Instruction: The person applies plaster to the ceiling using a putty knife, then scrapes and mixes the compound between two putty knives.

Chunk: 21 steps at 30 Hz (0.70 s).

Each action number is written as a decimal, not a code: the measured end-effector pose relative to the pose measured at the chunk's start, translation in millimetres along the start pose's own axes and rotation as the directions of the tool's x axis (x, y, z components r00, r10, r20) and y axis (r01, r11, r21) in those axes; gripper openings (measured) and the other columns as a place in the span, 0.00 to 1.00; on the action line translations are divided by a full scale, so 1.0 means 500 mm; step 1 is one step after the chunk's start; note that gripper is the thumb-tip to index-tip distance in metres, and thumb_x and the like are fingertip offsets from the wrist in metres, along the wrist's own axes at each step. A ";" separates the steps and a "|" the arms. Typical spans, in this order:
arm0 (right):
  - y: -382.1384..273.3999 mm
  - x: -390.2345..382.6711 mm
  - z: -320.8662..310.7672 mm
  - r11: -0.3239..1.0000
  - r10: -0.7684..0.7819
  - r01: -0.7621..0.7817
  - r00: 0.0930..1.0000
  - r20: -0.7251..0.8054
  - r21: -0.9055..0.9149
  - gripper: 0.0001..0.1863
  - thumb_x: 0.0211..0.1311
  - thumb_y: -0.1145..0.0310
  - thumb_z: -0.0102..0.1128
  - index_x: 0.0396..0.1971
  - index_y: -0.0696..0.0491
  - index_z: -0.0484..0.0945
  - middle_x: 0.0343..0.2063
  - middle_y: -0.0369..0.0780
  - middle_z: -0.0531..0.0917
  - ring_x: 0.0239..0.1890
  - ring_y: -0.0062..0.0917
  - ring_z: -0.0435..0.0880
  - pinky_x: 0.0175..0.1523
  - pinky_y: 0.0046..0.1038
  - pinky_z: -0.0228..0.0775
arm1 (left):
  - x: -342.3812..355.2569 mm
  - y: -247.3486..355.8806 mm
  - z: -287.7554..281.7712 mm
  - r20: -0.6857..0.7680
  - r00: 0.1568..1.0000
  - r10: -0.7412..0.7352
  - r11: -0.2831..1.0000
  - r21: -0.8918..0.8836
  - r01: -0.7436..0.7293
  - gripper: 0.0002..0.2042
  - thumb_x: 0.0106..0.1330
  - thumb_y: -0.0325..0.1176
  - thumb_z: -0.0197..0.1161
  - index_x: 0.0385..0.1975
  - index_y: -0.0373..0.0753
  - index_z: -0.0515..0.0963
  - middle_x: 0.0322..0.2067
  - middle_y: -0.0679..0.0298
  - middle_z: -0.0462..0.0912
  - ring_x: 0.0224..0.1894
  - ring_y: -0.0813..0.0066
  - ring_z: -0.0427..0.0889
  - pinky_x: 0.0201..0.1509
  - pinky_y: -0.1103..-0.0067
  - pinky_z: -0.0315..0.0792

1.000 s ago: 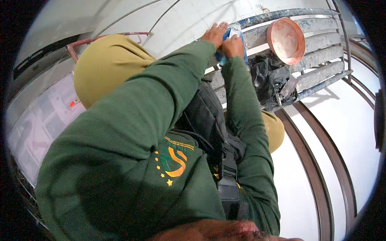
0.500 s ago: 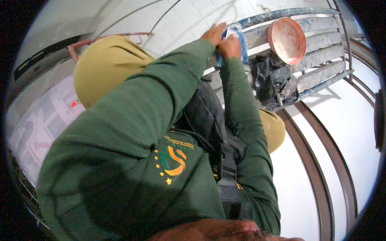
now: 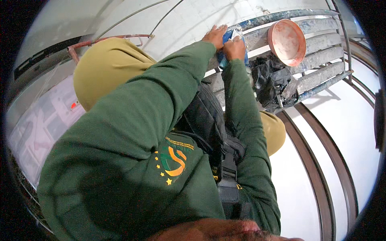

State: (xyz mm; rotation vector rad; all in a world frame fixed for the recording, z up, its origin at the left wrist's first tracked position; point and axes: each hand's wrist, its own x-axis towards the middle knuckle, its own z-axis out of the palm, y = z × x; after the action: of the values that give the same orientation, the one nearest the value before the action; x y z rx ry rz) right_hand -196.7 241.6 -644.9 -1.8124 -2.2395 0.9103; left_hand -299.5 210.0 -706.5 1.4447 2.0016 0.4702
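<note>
A blue packet (image 3: 228, 35) with a whitish, shiny part lies on the slatted platform (image 3: 321, 41), at its left end. My right hand (image 3: 235, 49) is closed on the packet, its fingers curled and the thumb side up. My left hand (image 3: 216, 37) rests against the packet's left edge with its fingers stretched out. Both hands cover much of the packet. To the right of my right hand sits a round orange-pink bowl (image 3: 287, 42) with whitish residue inside. A crumpled black plastic bag (image 3: 270, 78) lies nearer, beside my right forearm.
My knees in khaki trousers (image 3: 108, 68) flank the platform's near end. A reddish metal frame (image 3: 74, 52) stands at the left. Bluish rails (image 3: 281, 15) edge the platform. Below it at right are white panels with dark brown strips (image 3: 321, 154).
My right hand has shifted slightly down and turned, its fingers now curled more plainly around the packet. The left hand has moved down only a little. The bowl and bag look the same.
</note>
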 end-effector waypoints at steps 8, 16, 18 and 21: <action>-0.005 0.009 0.001 1.000 -0.008 0.008 1.000 -0.014 -0.013 0.17 0.48 0.66 0.53 0.32 0.66 0.75 0.34 0.59 0.77 0.40 0.52 0.77 0.46 0.45 0.67 | -0.001 0.014 -0.015 0.030 0.999 -0.019 0.998 0.060 0.017 0.39 0.54 0.46 0.60 0.64 0.40 0.50 0.64 0.57 0.55 0.65 0.47 0.51 0.68 0.66 0.50; 0.014 -0.006 -0.004 1.000 0.011 -0.011 0.999 0.039 -0.003 0.16 0.46 0.67 0.54 0.31 0.66 0.75 0.32 0.60 0.78 0.38 0.53 0.78 0.45 0.45 0.69 | -0.003 0.018 -0.003 0.033 0.999 -0.014 0.996 0.087 0.011 0.37 0.56 0.46 0.57 0.64 0.41 0.52 0.64 0.58 0.54 0.65 0.46 0.52 0.67 0.64 0.50; 0.025 0.016 -0.013 0.999 -0.033 0.034 0.997 0.076 -0.013 0.17 0.46 0.67 0.54 0.32 0.66 0.75 0.32 0.59 0.78 0.38 0.52 0.78 0.44 0.44 0.69 | 0.001 0.018 -0.003 0.016 1.000 -0.024 0.998 0.058 0.023 0.37 0.56 0.47 0.57 0.64 0.41 0.52 0.64 0.58 0.54 0.65 0.46 0.52 0.67 0.64 0.50; 0.016 0.035 -0.027 0.998 -0.059 0.059 0.992 0.109 0.000 0.20 0.46 0.66 0.56 0.36 0.67 0.74 0.31 0.59 0.78 0.36 0.50 0.79 0.43 0.44 0.70 | 0.001 0.007 -0.004 -0.019 0.999 0.041 0.989 0.141 -0.037 0.37 0.55 0.48 0.57 0.64 0.40 0.52 0.64 0.56 0.55 0.65 0.46 0.52 0.68 0.65 0.49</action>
State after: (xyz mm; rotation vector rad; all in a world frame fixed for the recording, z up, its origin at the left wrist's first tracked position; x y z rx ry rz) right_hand -188.5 263.5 -642.9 -1.7276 -2.3466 1.0181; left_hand -298.3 211.7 -703.2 1.5722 2.0623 0.3691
